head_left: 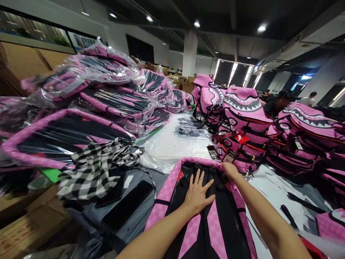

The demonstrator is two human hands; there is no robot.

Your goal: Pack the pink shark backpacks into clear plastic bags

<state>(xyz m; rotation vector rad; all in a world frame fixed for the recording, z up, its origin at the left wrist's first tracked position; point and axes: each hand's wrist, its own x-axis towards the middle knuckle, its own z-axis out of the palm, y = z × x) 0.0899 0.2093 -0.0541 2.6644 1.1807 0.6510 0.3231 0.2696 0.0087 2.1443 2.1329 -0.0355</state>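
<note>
Backpack [203, 222] lies back-side up, your left hand [196, 196] pressing flat, fingers [198, 177] spread, probably to steady it; right hand [229, 170]'s at the top edge, can't tell if pinching

"What's overhead?"
"A dark ceiling [210, 12] crossed by beams [233, 14], with round lights [196, 24] glowing white and a lamp [85, 13] hanging on a cord at the left."
"And the walls?"
"A pale wall [115, 37] runs down the left, carrying a black rectangular panel [140, 48]. Nearer, there's a dark-framed pane [35, 30] with greenery showing."
"Any daylight?"
"Yes, tall bright window strips [233, 73] at the far end, with dark stretches between."
"What stands in the middle?"
"A square white pillar [190, 54], cardboard boxes [188, 87] stacked near its foot."
</note>
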